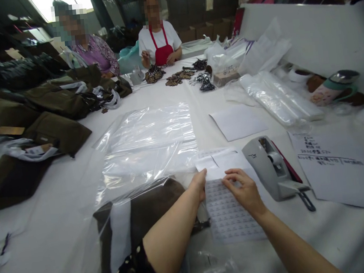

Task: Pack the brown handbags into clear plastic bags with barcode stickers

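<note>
Plastic-wrapped brown bag (156,203) lies toward the worktop's (232,260) near edge; beside it, left hand (200,185) clamps label sheet's (230,215) left edge; right hand's (247,192) fingers, slightly parted, hover at its far end.

a bare strip of white-covered table (108,103) runs open between the dark olive fabric bags (59,131) and the flat clear plastic bag (149,135). right of the label sheet (234,213), the grey tape dispenser (270,168) blocks sideways passage; the white paper (238,122) beyond lies flat, low enough to pass over.
</note>
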A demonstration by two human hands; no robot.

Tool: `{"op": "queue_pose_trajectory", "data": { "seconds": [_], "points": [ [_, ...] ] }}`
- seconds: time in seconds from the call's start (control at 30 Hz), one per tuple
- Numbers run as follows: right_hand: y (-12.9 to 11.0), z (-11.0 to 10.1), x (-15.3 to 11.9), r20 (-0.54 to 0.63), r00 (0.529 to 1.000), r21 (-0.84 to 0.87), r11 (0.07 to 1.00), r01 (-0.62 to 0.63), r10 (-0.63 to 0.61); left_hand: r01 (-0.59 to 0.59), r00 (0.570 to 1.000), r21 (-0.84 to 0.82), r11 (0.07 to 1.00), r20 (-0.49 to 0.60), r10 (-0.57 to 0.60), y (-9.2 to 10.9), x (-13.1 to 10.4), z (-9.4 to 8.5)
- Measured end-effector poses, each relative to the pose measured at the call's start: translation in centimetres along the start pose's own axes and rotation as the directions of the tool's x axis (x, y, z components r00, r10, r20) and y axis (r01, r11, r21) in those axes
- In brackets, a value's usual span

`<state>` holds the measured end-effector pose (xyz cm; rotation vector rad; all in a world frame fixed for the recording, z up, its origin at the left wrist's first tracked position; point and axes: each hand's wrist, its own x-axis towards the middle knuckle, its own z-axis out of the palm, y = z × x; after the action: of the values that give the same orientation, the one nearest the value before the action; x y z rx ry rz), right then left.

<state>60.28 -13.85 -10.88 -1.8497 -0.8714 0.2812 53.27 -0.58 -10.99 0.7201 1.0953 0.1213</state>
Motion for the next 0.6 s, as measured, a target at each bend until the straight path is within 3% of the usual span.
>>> {"op": "queue_pose_trajectory", "data": {
  "seconds": [0.1, 0.17, 0.2, 0.23, 0.27, 0.3, 0.33, 0.4, 0.47, 0.6],
  "points": [
    [-3.4, -0.3, 0.7, 0.087, 0.942, 0.354, 0.874, -0.333, 0.323, -0.177, 0.984, 0.056, 0.983, 0.041, 0.175, 0.8, -2.5, -0.2],
    [-5.8, -0.1, 1.0, 0.219, 0.904, 0.456, 0.780, -0.428, 0.368, -0.399, 0.917, 0.126, 0.908, 0.045, 0.397, 1.0, -5.8, -1.6],
    [-7.0, 0.2, 1.1, 0.276, 0.894, 0.460, 0.768, -0.446, 0.353, -0.547, 0.836, 0.213, 0.810, 0.088, 0.541, 1.0, -7.8, -2.7],
    [-8.3, 0.5, 1.1, 0.326, 0.887, 0.447, 0.773, -0.450, 0.327, -0.691, 0.716, 0.314, 0.651, 0.174, 0.676, 0.7, -10.0, -4.2],
    [-9.5, 1.1, 1.0, 0.368, 0.880, 0.422, 0.790, -0.444, 0.298, -0.804, 0.566, 0.402, 0.438, 0.294, 0.770, 0.3, -12.2, -5.8],
    [-10.7, 1.9, 1.0, 0.406, 0.873, 0.389, 0.813, -0.433, 0.271, -0.865, 0.416, 0.458, 0.207, 0.420, 0.807, -0.2, -14.4, -7.6],
    [-12.0, 2.8, 1.0, 0.449, 0.860, 0.352, 0.836, -0.421, 0.244, -0.876, 0.296, 0.483, 0.011, 0.518, 0.803, -0.8, -16.3, -9.4],
    [-14.7, 5.5, 1.0, 0.557, 0.806, 0.275, 0.872, -0.405, 0.199, -0.834, 0.158, 0.513, -0.203, 0.574, 0.803, -1.9, -19.6, -13.2],
    [-17.7, 9.0, 0.8, 0.684, 0.712, 0.200, 0.896, -0.396, 0.162, -0.763, 0.106, 0.593, -0.255, 0.505, 0.856, -2.8, -21.8, -16.8],
    [-22.3, 16.7, -0.2, 0.848, 0.530, 0.111, 0.969, -0.219, 0.023, -0.633, 0.105, 0.762, -0.137, 0.260, 0.960, -3.8, -23.6, -23.3]
  ]
}}
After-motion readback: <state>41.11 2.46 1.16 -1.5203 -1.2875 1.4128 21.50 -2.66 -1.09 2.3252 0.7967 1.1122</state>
